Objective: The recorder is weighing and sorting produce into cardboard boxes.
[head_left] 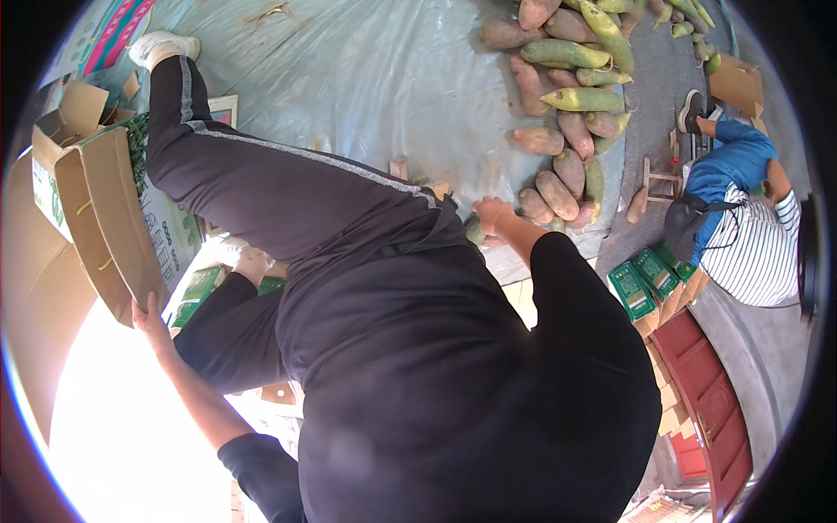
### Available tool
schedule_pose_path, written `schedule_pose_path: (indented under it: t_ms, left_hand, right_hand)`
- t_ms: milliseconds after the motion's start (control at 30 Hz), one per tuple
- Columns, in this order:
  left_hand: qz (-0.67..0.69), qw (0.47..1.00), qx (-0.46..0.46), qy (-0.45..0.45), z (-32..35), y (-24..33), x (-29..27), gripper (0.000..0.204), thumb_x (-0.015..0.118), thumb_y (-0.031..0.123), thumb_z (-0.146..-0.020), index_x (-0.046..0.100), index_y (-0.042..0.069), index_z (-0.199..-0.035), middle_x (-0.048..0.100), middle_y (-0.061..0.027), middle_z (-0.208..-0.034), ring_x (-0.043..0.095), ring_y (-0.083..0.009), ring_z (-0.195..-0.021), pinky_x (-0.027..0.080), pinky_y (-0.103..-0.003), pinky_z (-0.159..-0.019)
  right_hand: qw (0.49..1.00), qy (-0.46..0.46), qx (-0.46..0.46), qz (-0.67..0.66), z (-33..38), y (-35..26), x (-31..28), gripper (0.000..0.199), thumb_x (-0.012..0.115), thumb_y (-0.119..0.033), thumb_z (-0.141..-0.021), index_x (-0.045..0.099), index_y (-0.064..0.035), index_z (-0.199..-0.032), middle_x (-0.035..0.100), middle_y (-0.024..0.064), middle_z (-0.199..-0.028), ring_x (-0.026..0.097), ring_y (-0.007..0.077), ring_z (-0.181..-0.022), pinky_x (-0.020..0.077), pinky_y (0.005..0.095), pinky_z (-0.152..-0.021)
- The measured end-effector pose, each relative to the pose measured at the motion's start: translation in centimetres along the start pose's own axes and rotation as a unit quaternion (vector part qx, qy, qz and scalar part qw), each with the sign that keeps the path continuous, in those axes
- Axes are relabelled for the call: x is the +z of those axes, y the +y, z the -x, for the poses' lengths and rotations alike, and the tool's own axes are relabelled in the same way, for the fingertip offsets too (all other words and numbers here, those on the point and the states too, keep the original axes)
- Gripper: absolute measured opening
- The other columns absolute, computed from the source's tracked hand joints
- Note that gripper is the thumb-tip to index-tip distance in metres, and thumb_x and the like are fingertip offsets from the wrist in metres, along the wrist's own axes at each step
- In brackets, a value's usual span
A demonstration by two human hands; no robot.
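Left hand point(152, 324) grips a cardboard carton point(118, 205), well left of the green radishes point(582, 99) — right hand point(493, 215), near them, is curled — whether around something, I cannot tell.

I lose the far root vegetables point(538, 12) past the edge; black clothing point(453, 366) partly hides a green radish point(474, 231).

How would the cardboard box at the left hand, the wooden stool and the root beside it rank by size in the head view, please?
From largest to smallest:
1. Cardboard box
2. Wooden stool
3. Root
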State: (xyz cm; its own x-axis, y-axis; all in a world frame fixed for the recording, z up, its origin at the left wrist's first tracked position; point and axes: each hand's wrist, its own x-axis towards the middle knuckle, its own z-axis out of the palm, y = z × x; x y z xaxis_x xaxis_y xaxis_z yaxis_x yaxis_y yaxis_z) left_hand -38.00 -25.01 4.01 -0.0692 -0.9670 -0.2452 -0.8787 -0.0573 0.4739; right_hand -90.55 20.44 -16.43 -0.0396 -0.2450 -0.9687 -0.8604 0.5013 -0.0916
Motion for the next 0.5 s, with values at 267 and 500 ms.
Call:
schedule_pose_path:
  t_ms: [267, 500]
  left_hand:
    - [0.009, 1.000, -0.022, 0.010, 0.8, 2.0, 0.9, 0.033, 0.056, 0.008, -0.088, 0.053, -0.003, -0.118, 0.062, -0.0124, -0.105, 0.057, -0.0187, -0.097, 0.044, -0.031, -0.087]
    - [-0.010, 1.000, -0.018, 0.009, 0.2, 0.6, 0.4, 0.034, 0.058, 0.009, -0.086, 0.054, -0.004, -0.116, 0.064, -0.0126, -0.102, 0.059, -0.0185, -0.094, 0.045, -0.031, -0.084]
  right_hand:
    - [0.993, -0.024, 0.082, -0.086, -2.2, -2.0, 5.0, 0.054, 0.068, -0.014, -0.073, 0.051, -0.0143, -0.124, 0.048, 0.0126, -0.125, 0.050, 0.0341, -0.116, 0.0472, 0.0455, -0.090]
    - [0.945, 0.021, 0.194, -0.263, -4.0, -1.2, 7.4, 0.058, 0.069, -0.010, -0.068, 0.051, -0.0119, -0.123, 0.050, 0.0224, -0.122, 0.055, 0.0379, -0.107, 0.0481, 0.0404, -0.090]
